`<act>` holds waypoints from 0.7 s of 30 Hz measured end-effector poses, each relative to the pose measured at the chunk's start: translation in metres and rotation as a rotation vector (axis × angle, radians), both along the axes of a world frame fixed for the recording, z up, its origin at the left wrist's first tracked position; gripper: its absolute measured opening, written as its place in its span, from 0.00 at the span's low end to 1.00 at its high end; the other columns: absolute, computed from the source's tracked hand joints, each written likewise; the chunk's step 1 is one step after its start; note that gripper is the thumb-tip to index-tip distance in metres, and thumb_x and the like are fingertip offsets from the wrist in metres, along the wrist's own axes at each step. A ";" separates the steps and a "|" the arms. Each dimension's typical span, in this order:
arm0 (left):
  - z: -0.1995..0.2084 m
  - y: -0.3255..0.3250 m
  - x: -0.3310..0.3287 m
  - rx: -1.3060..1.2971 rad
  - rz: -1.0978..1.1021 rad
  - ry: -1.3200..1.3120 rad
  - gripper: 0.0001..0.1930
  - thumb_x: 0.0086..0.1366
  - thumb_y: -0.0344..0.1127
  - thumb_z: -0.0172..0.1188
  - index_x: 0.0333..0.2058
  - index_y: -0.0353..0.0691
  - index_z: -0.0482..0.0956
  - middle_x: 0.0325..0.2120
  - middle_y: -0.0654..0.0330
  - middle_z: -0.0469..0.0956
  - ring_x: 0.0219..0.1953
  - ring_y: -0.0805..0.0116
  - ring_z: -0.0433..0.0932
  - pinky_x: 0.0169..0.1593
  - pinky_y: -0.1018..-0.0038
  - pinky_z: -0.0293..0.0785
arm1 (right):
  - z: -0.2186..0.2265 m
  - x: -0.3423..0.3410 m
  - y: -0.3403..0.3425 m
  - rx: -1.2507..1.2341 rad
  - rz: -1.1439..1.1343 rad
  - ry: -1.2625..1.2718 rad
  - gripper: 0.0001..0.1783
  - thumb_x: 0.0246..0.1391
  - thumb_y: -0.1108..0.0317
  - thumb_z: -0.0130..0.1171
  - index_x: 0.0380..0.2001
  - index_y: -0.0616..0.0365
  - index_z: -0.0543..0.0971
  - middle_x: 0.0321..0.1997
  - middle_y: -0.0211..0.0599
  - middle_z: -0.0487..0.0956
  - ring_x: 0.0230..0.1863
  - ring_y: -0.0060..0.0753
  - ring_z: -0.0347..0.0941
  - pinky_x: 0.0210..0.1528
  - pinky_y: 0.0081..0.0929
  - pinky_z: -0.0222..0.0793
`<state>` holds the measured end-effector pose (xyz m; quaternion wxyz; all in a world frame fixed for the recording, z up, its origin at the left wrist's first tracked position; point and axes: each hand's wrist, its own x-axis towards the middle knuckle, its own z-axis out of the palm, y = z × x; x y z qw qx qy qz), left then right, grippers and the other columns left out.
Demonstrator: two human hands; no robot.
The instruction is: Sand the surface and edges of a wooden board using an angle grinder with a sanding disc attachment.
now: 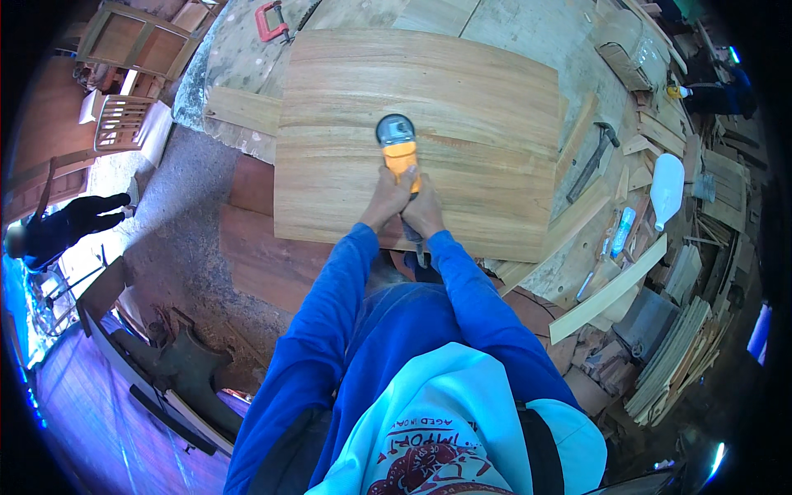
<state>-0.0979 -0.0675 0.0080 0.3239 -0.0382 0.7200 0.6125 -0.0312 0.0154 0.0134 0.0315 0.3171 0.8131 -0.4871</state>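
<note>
A: What are we holding?

B: A power tool with a smooth yellow casing and a round, dark-rimmed grey head. Our left grip is wrapped snugly around the casing, and our right grip is closed around its rear end, touching the left, its fingers partly hidden.

A: Where does the tool stand?

B: Over the panel, a little left of its middle, head pointing away from us. From above we cannot tell whether that head presses flat on the wood.

A: How does the panel look to us?

B: Broad, flat, rectangular, bare honey-brown wood, with long grain streaks running side to side. It lies on the bench, and its near left corner juts out past the bench's near edge.

A: What else do we see up there?

B: The bench top is pale, scuffed and stained. Toward its far left corner lies a red C-shaped clamp. Closer to its near left corner, a pale flat board sticks out beside the panel. Along the right side we find a dark-headed hammer among straight timber offcuts. Near the right edge lie a milky, round-shouldered bottle and a smaller bluish bottle. A thin, pale wooden strip reaches past the near right corner.
</note>
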 end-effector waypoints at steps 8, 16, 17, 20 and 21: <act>0.012 0.053 0.037 -0.106 -0.185 0.028 0.34 0.70 0.53 0.59 0.52 0.22 0.63 0.47 0.41 0.77 0.50 0.56 0.78 0.52 0.67 0.75 | 0.002 0.047 0.040 -0.069 -0.150 0.045 0.30 0.46 0.60 0.70 0.50 0.64 0.73 0.45 0.63 0.80 0.50 0.66 0.76 0.51 0.51 0.71; 0.004 0.032 0.038 -0.078 -0.177 0.050 0.35 0.70 0.54 0.58 0.55 0.22 0.60 0.48 0.39 0.75 0.52 0.54 0.77 0.53 0.66 0.75 | 0.000 0.046 0.026 -0.083 -0.117 0.010 0.30 0.46 0.60 0.70 0.48 0.64 0.74 0.45 0.63 0.80 0.50 0.66 0.76 0.51 0.52 0.71; 0.007 0.028 0.037 -0.088 -0.145 0.062 0.35 0.70 0.54 0.58 0.55 0.21 0.61 0.49 0.40 0.75 0.52 0.55 0.77 0.53 0.66 0.75 | 0.000 0.042 0.022 -0.069 -0.100 0.010 0.30 0.46 0.59 0.70 0.48 0.65 0.74 0.44 0.63 0.80 0.50 0.67 0.76 0.51 0.52 0.71; 0.008 0.007 0.024 -0.111 -0.093 0.056 0.35 0.71 0.52 0.57 0.55 0.21 0.60 0.50 0.40 0.74 0.53 0.56 0.76 0.54 0.67 0.74 | 0.007 0.025 0.004 -0.063 -0.046 0.008 0.29 0.46 0.59 0.70 0.47 0.65 0.74 0.43 0.64 0.80 0.49 0.67 0.76 0.49 0.53 0.71; 0.006 -0.001 0.019 -0.112 -0.081 0.059 0.35 0.71 0.52 0.57 0.55 0.21 0.60 0.50 0.40 0.74 0.53 0.56 0.76 0.54 0.67 0.74 | 0.011 0.018 -0.002 -0.068 -0.021 0.002 0.29 0.46 0.58 0.70 0.46 0.65 0.74 0.42 0.64 0.80 0.49 0.68 0.76 0.49 0.53 0.71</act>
